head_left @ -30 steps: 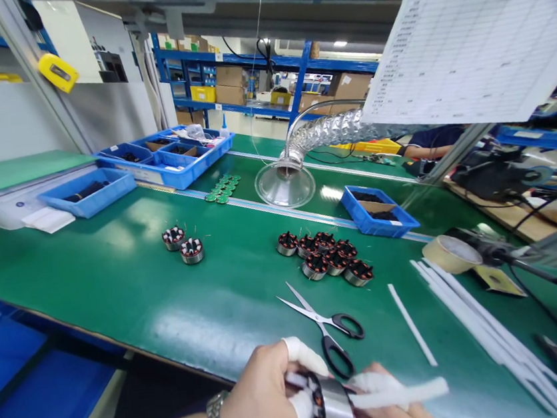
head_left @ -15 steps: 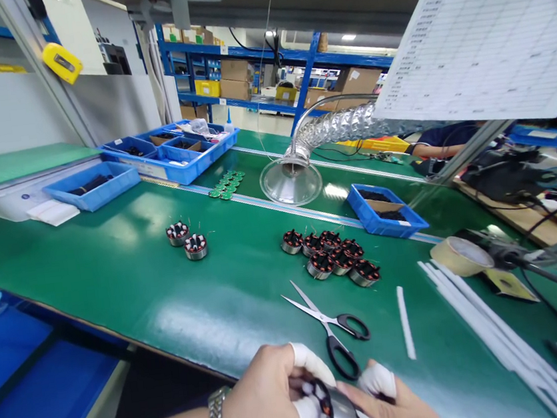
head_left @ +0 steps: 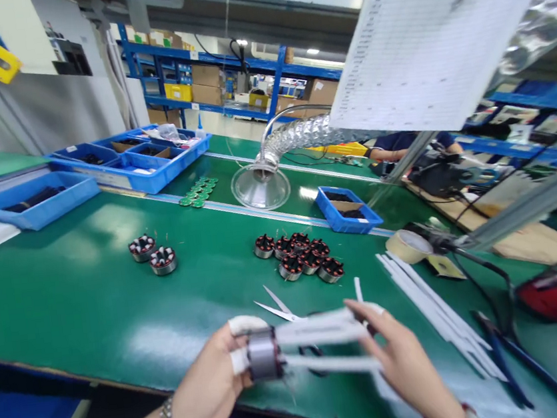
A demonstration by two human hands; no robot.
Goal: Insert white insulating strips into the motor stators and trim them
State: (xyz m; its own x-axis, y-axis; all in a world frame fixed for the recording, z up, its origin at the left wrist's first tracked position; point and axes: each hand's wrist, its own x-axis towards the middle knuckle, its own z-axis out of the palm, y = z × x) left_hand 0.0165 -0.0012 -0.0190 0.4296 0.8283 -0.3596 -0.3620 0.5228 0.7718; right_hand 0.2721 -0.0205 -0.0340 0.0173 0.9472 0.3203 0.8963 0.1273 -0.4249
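Note:
My left hand [head_left: 205,385], with white finger cots on its fingertips, is closed around a motor stator [head_left: 264,356] tipped on its side. Long white strips [head_left: 317,329] run from the stator to the right, blurred by motion. Their far ends are in the closed fingers of my right hand [head_left: 403,352]. Below and behind the strips lie scissors [head_left: 278,308], handles partly covered. Several more stators [head_left: 309,259] with black tops stand grouped beyond them. Two stators with white pieces in them [head_left: 164,261] stand to the left.
More white strips [head_left: 434,312] lie on the right beside a tape roll [head_left: 408,246] and blue-handled pliers [head_left: 502,364]. A blue box [head_left: 346,211], small green boards [head_left: 199,192] and a divided blue tray [head_left: 154,176] stand farther back. An extraction hood [head_left: 261,187] hangs over the bench.
Both hands have risen from the front edge and moved apart, stretching the white strips between them. The stator has come into fuller view. My view has turned right.

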